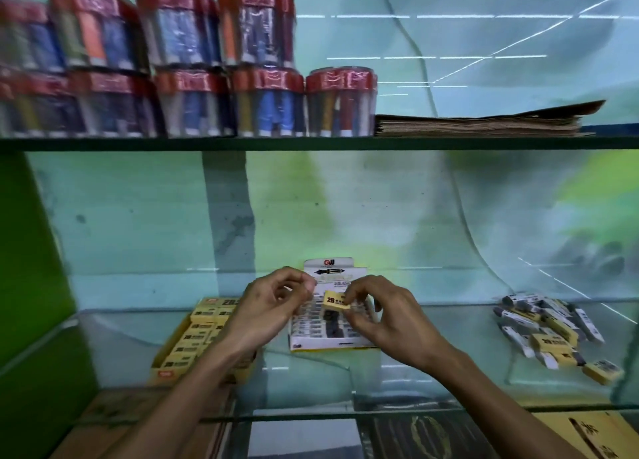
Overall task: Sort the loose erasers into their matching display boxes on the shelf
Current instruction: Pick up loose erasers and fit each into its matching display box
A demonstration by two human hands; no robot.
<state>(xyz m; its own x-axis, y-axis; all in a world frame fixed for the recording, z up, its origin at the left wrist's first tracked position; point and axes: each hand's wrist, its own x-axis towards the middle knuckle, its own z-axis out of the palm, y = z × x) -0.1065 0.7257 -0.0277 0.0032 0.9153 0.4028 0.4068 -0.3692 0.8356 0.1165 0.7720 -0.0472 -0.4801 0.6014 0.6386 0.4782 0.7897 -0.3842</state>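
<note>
You get dim, greenish light; glare streaks cross the glass wall [484,36], and the red-lidded jars [173,61] blur toward the bowed edges.

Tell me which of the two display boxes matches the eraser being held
The yellow box on the left: its erasers are yellow with 2B print, like the held eraser in the right hand. The white box holds white-sleeved ones.
</note>
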